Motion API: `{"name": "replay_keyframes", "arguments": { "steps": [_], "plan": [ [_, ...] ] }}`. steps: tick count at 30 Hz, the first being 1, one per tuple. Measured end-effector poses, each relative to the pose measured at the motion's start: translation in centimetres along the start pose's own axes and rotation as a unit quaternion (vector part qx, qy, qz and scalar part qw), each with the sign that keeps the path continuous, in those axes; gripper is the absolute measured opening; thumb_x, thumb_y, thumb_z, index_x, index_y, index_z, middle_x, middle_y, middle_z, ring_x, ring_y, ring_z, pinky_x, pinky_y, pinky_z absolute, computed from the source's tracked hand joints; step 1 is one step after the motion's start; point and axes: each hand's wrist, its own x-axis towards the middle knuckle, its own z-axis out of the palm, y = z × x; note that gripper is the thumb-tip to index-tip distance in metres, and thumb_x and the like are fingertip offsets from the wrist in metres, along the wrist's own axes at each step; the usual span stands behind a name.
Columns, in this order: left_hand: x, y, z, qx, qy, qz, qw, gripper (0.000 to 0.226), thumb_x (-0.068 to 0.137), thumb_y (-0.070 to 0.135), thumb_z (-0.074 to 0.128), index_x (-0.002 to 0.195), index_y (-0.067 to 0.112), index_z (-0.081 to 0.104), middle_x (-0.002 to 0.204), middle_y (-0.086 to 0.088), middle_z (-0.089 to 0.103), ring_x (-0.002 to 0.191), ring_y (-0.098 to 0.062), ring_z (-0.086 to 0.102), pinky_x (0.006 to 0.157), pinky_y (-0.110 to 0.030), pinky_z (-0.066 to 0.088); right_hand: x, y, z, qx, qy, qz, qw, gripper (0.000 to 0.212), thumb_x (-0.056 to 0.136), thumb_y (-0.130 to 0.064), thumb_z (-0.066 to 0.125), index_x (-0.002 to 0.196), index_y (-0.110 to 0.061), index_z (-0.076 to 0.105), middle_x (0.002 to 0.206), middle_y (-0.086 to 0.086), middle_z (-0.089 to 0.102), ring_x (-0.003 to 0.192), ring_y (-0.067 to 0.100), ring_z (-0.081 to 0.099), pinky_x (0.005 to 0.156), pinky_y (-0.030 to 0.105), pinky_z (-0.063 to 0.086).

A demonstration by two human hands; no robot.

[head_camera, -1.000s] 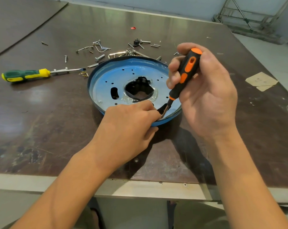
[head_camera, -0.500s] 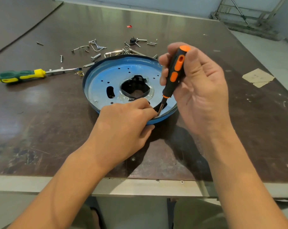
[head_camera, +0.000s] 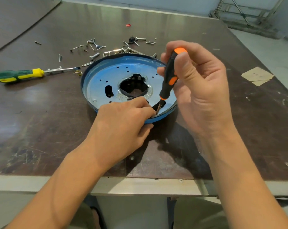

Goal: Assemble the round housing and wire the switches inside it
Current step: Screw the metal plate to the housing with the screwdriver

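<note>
A round blue housing plate [head_camera: 100, 80] with a raised rim and a dark centre hole lies flat on the brown table. My left hand [head_camera: 121, 128] rests on its near rim, fingertips pinched at a spot just inside the rim; what they pinch is hidden. My right hand [head_camera: 197, 90] grips a black and orange screwdriver [head_camera: 170, 75] almost upright, its tip down beside my left fingertips near a dark slot in the plate.
A green and yellow screwdriver [head_camera: 19, 75] lies left of the plate. Several loose screws and metal clips [head_camera: 93, 45] are scattered behind it, with a small black part [head_camera: 131, 39]. Taped paper [head_camera: 257, 76] lies at the right. The table's front edge [head_camera: 140, 184] is close.
The screwdriver handle has shifted slightly left and more upright in my right hand. My left hand stays at the near rim.
</note>
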Motion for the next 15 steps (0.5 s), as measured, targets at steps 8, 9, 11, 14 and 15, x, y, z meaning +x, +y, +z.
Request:
{"name": "replay_keyframes", "arguments": {
  "steps": [8,9,11,14,15],
  "plan": [
    [-0.03,0.10,-0.02,0.006,0.002,-0.001,1.000,0.033,0.090,0.044,0.059,0.119,0.031,0.067,0.117,0.014,0.064,0.089,-0.015,0.068,0.061,-0.037,0.057,0.32,-0.10,0.01,0.062,0.011,0.021,0.998,0.021,0.104,-0.017,0.039,0.108,-0.004,0.055,0.082,0.008,0.058,0.072,0.021,0.050,0.070,0.031,0.043],
    [-0.03,0.10,-0.05,0.008,0.002,-0.004,1.000,0.032,0.089,0.043,0.060,0.118,0.031,0.067,0.115,0.014,0.064,0.088,-0.016,0.068,0.060,-0.037,0.056,0.28,-0.10,-0.15,0.070,0.010,0.026,0.997,0.029,0.106,-0.018,0.034,0.116,-0.001,0.055,0.087,0.010,0.059,0.076,0.021,0.050,0.073,0.032,0.043],
    [-0.07,0.11,-0.10,0.007,0.006,-0.006,1.000,0.030,0.089,0.042,0.061,0.115,0.030,0.069,0.113,0.014,0.064,0.086,-0.016,0.068,0.058,-0.036,0.056,0.09,-0.18,-0.20,0.058,-0.003,0.029,0.998,0.026,0.106,-0.011,0.036,0.120,0.001,0.054,0.095,0.012,0.061,0.083,0.019,0.052,0.077,0.032,0.044],
    [-0.07,0.14,-0.06,0.009,0.003,-0.004,1.000,0.031,0.090,0.043,0.059,0.117,0.031,0.067,0.114,0.014,0.063,0.087,-0.016,0.067,0.060,-0.036,0.056,-0.10,-0.14,0.07,0.009,-0.005,0.011,1.000,0.014,0.093,0.001,0.058,0.105,-0.006,0.057,0.097,0.011,0.066,0.085,0.019,0.058,0.074,0.032,0.048],
    [-0.09,0.13,-0.03,0.011,0.003,-0.002,1.000,0.031,0.091,0.044,0.058,0.118,0.031,0.066,0.115,0.014,0.062,0.087,-0.016,0.067,0.061,-0.036,0.056,-0.12,-0.10,0.12,-0.003,0.002,0.002,1.000,0.018,0.090,0.003,0.063,0.101,-0.009,0.055,0.097,0.011,0.067,0.085,0.020,0.060,0.073,0.033,0.049]
  ]
}}
